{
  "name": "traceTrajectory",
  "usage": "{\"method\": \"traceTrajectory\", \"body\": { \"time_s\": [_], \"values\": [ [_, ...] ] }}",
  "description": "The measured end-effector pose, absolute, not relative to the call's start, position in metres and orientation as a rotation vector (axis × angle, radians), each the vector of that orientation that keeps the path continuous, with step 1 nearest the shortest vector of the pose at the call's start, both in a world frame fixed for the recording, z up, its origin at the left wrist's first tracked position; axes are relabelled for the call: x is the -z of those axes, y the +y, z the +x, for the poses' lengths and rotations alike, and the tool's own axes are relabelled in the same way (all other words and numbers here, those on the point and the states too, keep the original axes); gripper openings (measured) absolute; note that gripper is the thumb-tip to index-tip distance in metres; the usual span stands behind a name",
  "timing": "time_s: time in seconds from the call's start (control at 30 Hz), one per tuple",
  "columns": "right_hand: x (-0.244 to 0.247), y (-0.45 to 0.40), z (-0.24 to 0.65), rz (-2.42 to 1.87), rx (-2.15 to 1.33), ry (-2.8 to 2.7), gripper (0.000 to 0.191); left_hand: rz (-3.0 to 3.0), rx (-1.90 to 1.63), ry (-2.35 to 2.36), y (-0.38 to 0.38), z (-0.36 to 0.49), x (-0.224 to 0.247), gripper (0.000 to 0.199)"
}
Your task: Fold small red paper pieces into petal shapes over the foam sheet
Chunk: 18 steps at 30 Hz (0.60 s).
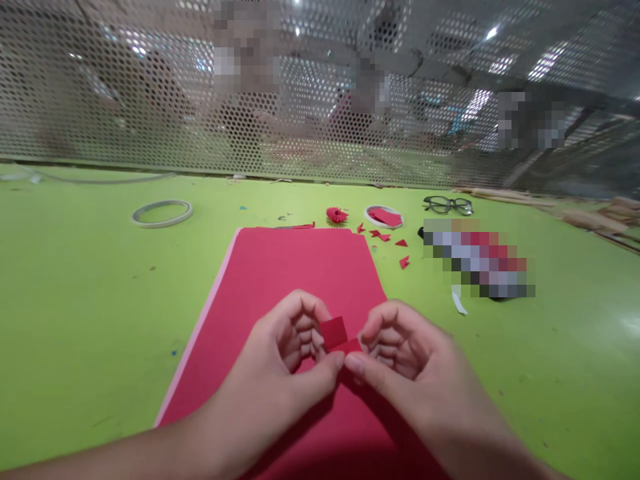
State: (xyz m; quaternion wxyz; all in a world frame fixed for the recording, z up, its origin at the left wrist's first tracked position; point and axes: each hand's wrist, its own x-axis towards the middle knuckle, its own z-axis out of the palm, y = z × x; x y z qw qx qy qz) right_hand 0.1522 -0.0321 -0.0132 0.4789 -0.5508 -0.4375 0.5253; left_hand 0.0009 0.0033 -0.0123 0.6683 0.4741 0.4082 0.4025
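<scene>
A small piece of red paper (334, 332), folded at an angle, is held between my two hands above the red sheets. My left hand (295, 353) pinches its left and lower side between thumb and fingers. From the other side, my right hand (400, 353) pinches the lower right part, its thumb tip close to the left thumb. Under both hands lies a stack of large red paper sheets (295, 267) with a pale pink edge on the left. Several small folded red paper pieces (384, 237) are scattered past its far right corner.
Beyond the sheets are a spiky red paper rosette (337, 215) and a white ring (384, 225) with red paper inside. Glasses (448, 205) and a blurred-out item (477, 259) lie right. Another white ring (162, 222) is left. A perforated metal screen (310, 133) borders the green table (90, 300).
</scene>
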Motion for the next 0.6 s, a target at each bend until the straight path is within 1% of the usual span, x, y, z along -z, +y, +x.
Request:
{"method": "traceTrajectory", "body": {
  "time_s": [0.1,0.23,0.33,0.4,0.53,0.6],
  "values": [
    [0.016,-0.034,0.149,-1.290,-1.269,-0.996,0.024,1.107,-0.845,0.919,0.003,0.001,0.012,0.015],
    [0.025,-0.031,0.148,-1.239,-1.291,-0.965,0.026,1.138,-0.791,0.963,0.004,-0.001,0.013,0.016],
    [0.027,-0.029,0.149,-1.294,-1.279,-1.061,0.025,1.183,-0.793,0.990,0.005,-0.001,0.014,0.012],
    [0.024,-0.029,0.151,-1.328,-1.158,-1.207,0.023,1.245,-0.778,0.987,0.004,-0.001,0.014,0.011],
    [0.018,-0.029,0.157,-1.254,-0.785,-1.589,0.015,1.352,-0.674,0.981,0.001,0.000,0.014,0.014],
    [0.015,-0.029,0.160,-1.230,-0.667,-1.684,0.015,1.339,-0.671,0.969,0.000,0.000,0.013,0.013]
  ]
}}
